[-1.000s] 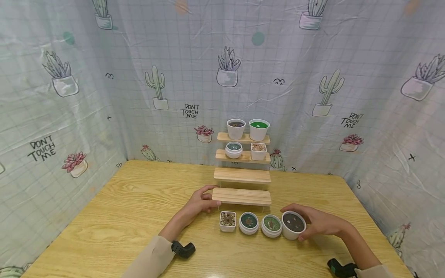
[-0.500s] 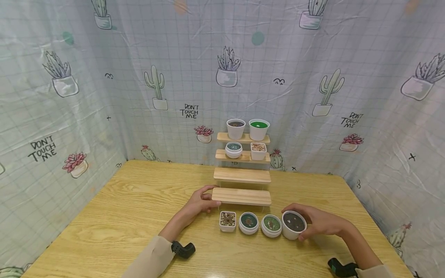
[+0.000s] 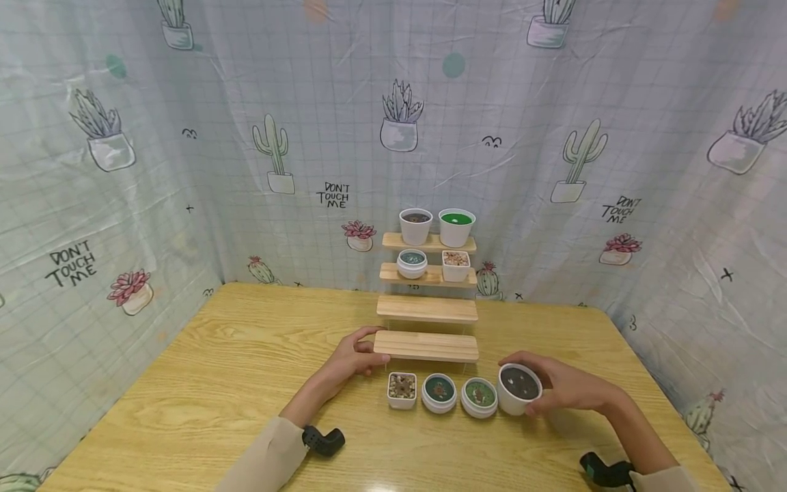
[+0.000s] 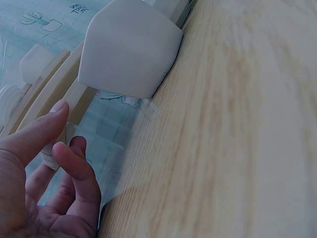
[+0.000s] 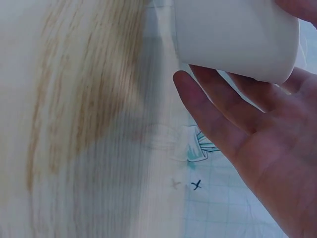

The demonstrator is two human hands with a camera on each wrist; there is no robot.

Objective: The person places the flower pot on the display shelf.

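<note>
My right hand (image 3: 568, 384) grips a round white pot (image 3: 509, 402) with dark filling, thumb at the near side and fingers round the far side. In the right wrist view the pot (image 5: 237, 37) shows above the tabletop. At the left end of the lowest board, my left hand (image 3: 350, 357) holds the tiered wooden shelf (image 3: 425, 346), thumb on the front edge and index finger behind. In front of the shelf stand a square pot of pebbles (image 3: 402, 391), a low round pot with dark green filling (image 3: 439, 393) and one with lighter green filling (image 3: 479, 398).
Two tall white pots, one grey-filled (image 3: 416, 227) and one bright green (image 3: 456, 227), stand on the top board. Below them are a low round pot (image 3: 412, 264) and a square pebble pot (image 3: 456, 266). A printed curtain (image 3: 307, 102) surrounds the wooden table (image 3: 246, 342).
My right hand has raised the dark-filled pot slightly off its place at the right end of the row. My left hand stays on the shelf. The head view has shifted a little.
</note>
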